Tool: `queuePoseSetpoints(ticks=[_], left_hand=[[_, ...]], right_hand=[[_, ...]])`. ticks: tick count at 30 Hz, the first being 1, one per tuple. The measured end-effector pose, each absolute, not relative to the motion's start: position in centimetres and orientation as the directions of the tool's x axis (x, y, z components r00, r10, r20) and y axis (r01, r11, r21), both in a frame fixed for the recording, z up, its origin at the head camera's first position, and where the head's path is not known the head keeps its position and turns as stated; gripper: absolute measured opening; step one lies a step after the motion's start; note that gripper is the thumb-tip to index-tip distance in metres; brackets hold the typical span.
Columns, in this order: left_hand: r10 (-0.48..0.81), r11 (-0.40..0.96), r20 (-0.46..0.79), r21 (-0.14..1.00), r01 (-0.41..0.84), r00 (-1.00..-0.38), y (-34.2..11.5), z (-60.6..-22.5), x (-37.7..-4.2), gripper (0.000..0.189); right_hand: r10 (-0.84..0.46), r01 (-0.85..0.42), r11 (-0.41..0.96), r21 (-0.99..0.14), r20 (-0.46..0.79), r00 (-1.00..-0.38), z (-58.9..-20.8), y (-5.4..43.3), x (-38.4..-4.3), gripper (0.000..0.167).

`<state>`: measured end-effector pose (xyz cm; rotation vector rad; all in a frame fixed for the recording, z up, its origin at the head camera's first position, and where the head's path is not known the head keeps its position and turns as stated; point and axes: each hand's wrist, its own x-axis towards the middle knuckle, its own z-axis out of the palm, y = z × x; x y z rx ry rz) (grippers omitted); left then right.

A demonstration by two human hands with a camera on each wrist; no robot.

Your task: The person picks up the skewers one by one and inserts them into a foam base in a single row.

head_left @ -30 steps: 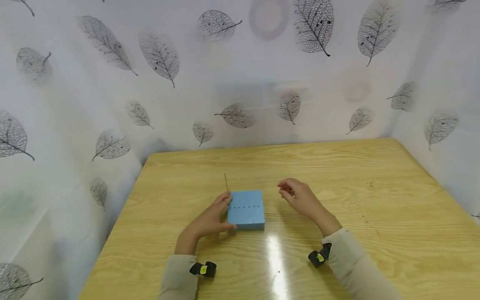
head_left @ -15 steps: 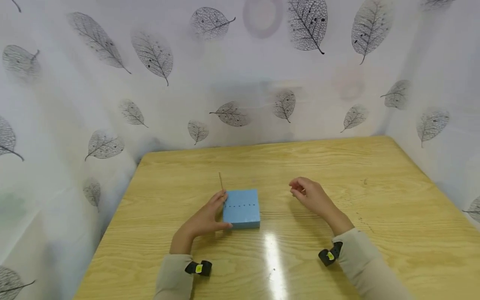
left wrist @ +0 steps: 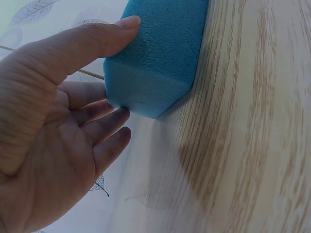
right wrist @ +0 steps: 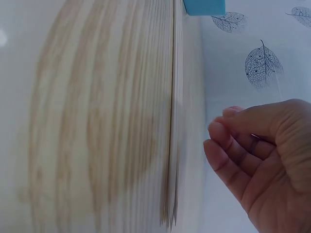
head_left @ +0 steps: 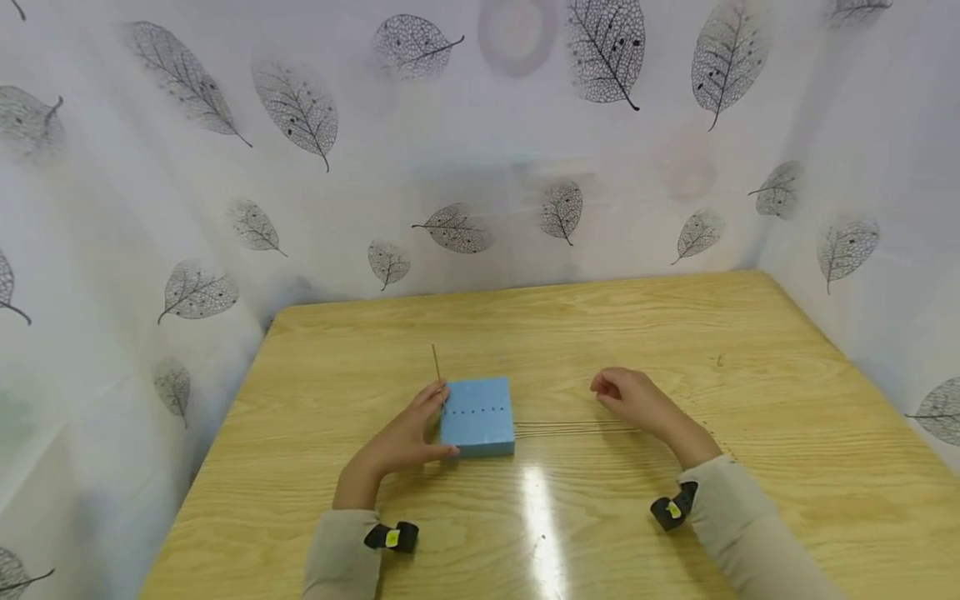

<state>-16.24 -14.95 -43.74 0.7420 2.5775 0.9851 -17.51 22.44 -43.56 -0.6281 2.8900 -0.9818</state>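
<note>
A blue foam block (head_left: 477,429) lies on the table with a row of several small dark holes across its top. At the left end of that row a thin wooden stick (head_left: 436,364) stands upright. My left hand (head_left: 397,442) grips the block's left side, thumb at the near face and fingers at the left and far edge; the left wrist view shows the thumb (left wrist: 127,30) on the foam. To the right, above the table, my right hand (head_left: 637,404) has loosely curled fingers and holds nothing. Several thin sticks (head_left: 570,428) lie between the block and that hand.
The wooden table (head_left: 480,533) ends at a leaf-printed curtain (head_left: 480,150) at the back and both sides. A bright reflection runs down the table's near middle. Each sleeve bears a black wrist camera.
My right hand has moved right, away from the block, and its fingers have drawn a little closer together. My left hand stays on the block. The head view has turned slightly right.
</note>
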Motion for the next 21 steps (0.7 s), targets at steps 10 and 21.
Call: queuePoseSetpoints(ticks=[10,21], left_hand=[[0.561,0.628,-0.078,0.69,0.361,-0.824,-15.0,-43.52,-16.19,0.093],[0.56,0.63,-0.077,0.686,0.364,-0.825,-15.02,-43.6,-16.19,0.093]], right_hand=[[-0.411,-0.313,0.737,-0.599,-0.031,-0.911,-44.01,23.21,-17.26,0.009],[-0.44,-0.31,0.726,-0.614,-0.069,-0.895,-44.12,23.17,-17.16,0.009]])
